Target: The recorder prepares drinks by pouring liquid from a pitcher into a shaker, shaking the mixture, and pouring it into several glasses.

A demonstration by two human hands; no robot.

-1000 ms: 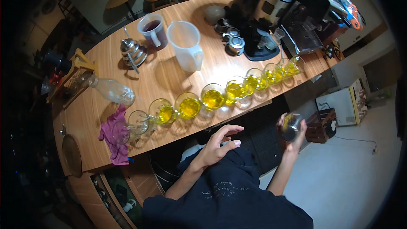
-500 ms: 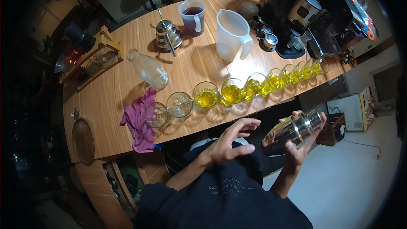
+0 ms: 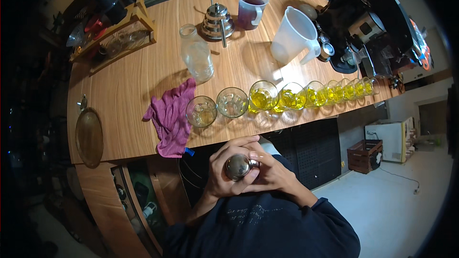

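Close to my body, just off the table's near edge, I hold a shiny metal cocktail shaker (image 3: 236,167) in both hands. Its rounded end faces up toward me; the rest is hidden by my fingers. My left hand (image 3: 220,174) wraps round one side of it. From the other side my right hand (image 3: 273,174) closes on it, fingers lying across the metal. Beyond the hands, glasses stand in a curved row: a clear glass (image 3: 201,112) and another clear glass (image 3: 232,102) at the left end, then several glasses with yellow liquid (image 3: 264,96) running to the right.
A crumpled purple cloth (image 3: 173,119) lies left of the glasses. Behind stand a glass bottle (image 3: 197,57), a metal kettle (image 3: 217,21), a jug of dark liquid (image 3: 252,9) and a translucent jug (image 3: 292,38). A wooden rack (image 3: 119,38) and oval tray (image 3: 89,137) are at left.
The shaker has moved left from my right side to in front of my body, its rounded end now upward. My left hand, open and free before, has closed on it. The view has shifted.
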